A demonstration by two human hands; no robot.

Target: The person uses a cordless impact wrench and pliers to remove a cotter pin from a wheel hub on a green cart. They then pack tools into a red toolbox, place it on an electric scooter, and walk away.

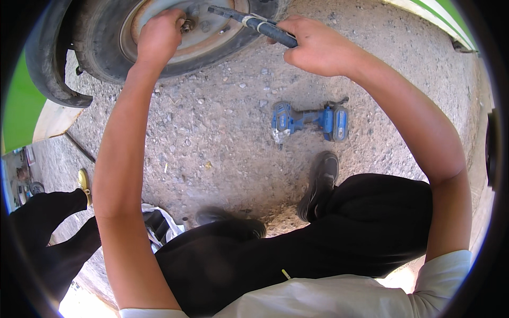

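My left hand (161,37) is at the rusty rim of a vehicle wheel (191,49), its fingertips at a small dark metal part (187,26) near the wheel's middle. Whether the fingers grip that part or only touch it, I cannot tell. In my right hand (314,45) is a dark-handled plier-like tool (254,23), with a light band round it and its metal tip pointing left over the wheel. A black tyre (107,43) surrounds the rim. Below the hands, a blue cordless impact driver (308,121) lies on its side on the gravel.
A black fender edge (47,67) and green bodywork (22,103) stand at the left. Another person's black-clad leg (51,214) and yellow shoe (83,183) are at the lower left, near a white bag (171,222). Gravelly ground (214,135) lies between the wheel and my dark shoes (322,183).
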